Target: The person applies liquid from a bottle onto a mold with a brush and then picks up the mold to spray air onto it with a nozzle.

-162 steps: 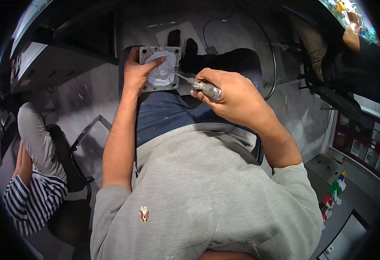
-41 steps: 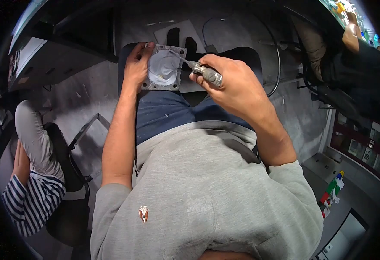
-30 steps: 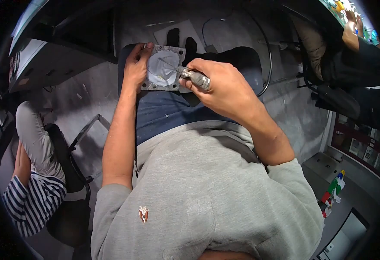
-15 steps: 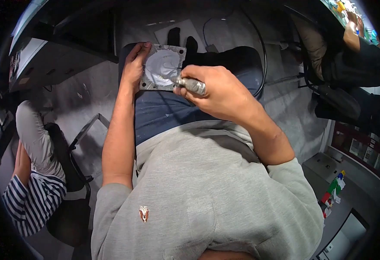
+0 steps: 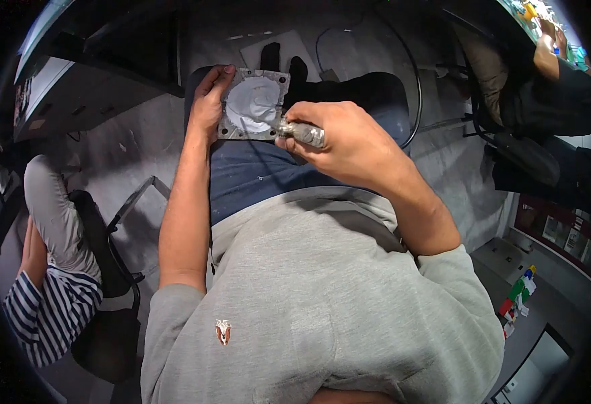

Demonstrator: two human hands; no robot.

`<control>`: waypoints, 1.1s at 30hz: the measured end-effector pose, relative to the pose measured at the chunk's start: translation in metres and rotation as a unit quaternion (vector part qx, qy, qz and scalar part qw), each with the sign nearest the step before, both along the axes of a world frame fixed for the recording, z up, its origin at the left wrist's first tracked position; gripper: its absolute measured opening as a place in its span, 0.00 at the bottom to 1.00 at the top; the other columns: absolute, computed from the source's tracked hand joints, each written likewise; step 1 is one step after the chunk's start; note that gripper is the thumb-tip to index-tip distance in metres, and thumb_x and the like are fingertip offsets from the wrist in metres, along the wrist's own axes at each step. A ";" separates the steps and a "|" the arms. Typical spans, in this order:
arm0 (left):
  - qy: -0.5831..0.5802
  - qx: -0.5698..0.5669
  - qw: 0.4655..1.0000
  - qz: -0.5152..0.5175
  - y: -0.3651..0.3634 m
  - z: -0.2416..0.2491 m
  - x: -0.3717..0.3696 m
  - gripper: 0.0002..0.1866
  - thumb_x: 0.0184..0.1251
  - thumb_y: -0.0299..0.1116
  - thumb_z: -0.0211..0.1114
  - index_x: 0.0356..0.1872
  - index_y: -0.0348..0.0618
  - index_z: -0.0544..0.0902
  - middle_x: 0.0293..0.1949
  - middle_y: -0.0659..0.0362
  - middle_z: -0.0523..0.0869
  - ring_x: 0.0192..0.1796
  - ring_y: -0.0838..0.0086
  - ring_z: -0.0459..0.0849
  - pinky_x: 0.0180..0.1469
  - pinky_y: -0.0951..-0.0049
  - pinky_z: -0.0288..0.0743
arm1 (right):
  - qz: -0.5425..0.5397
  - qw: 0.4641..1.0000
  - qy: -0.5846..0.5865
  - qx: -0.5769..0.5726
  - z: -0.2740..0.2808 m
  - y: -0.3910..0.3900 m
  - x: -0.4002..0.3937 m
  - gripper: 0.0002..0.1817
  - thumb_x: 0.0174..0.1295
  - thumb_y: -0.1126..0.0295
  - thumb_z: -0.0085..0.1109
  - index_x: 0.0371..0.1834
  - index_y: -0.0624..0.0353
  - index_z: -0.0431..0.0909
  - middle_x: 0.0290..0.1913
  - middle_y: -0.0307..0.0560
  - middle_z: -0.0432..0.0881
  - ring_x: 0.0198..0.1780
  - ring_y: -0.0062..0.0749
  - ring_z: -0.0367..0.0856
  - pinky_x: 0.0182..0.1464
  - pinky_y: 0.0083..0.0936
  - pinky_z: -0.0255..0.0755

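Observation:
A square grey plate with holes at its corners rests on my lap. White material covers its round middle. My left hand grips the plate's left edge, thumb and fingers around it. In my right hand is a tool with a thick, silvery handle, held at the plate's lower right corner. Its tip reaches toward the white material, but its exact shape is hard to make out.
A person in a striped shirt sits at the left. Another person in dark clothes is at the upper right. A black cable loops beside my right knee. A white sheet lies beneath my feet.
My right hand and the tool have shifted slightly to the right. The white material's surface looks a little different. The cable has moved slightly right. My left hand and the plate have stayed put.

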State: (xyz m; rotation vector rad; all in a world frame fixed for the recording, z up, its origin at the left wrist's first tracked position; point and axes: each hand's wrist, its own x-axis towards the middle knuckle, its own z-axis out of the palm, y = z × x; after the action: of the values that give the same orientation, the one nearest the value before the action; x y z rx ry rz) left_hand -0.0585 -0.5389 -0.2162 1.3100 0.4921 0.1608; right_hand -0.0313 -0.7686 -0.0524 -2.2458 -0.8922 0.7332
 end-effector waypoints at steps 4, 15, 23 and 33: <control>-0.004 -0.005 1.000 0.014 -0.001 0.002 -0.008 0.20 0.72 0.49 0.65 0.50 0.41 0.84 0.46 0.64 0.83 0.51 0.78 0.76 0.58 0.77 0.65 | -0.001 1.000 -0.021 -0.001 0.004 -0.008 0.003 0.15 0.63 0.59 0.71 0.43 0.59 0.85 0.32 0.48 0.87 0.31 0.35 0.86 0.34 0.31 0.75; -0.028 -0.007 1.000 -0.003 -0.001 0.007 -0.010 0.22 0.71 0.50 0.67 0.51 0.41 0.85 0.48 0.64 0.83 0.53 0.78 0.76 0.60 0.77 0.64 | 0.018 0.996 0.021 -0.081 0.010 -0.009 0.001 0.14 0.63 0.60 0.70 0.44 0.58 0.85 0.33 0.47 0.88 0.34 0.38 0.88 0.36 0.33 0.77; -0.025 0.002 1.000 -0.001 -0.001 0.004 -0.012 0.24 0.70 0.51 0.67 0.52 0.41 0.84 0.48 0.63 0.83 0.53 0.78 0.76 0.60 0.77 0.63 | 0.017 0.995 0.013 -0.093 0.015 -0.008 -0.002 0.14 0.63 0.59 0.70 0.45 0.58 0.85 0.34 0.47 0.89 0.35 0.38 0.88 0.37 0.33 0.78; -0.022 0.010 1.000 -0.008 -0.001 0.005 -0.012 0.23 0.71 0.50 0.67 0.52 0.40 0.84 0.48 0.63 0.84 0.53 0.77 0.76 0.60 0.78 0.64 | 0.034 0.993 0.009 -0.108 0.019 -0.009 -0.003 0.16 0.66 0.58 0.66 0.45 0.59 0.86 0.34 0.52 0.89 0.37 0.46 0.89 0.43 0.41 0.81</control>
State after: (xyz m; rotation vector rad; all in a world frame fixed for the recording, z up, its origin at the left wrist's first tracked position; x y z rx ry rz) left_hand -0.0706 -0.5398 -0.2107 1.3262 0.4432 0.1811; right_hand -0.0345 -0.7779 -0.0333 -2.4024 -0.9209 0.9196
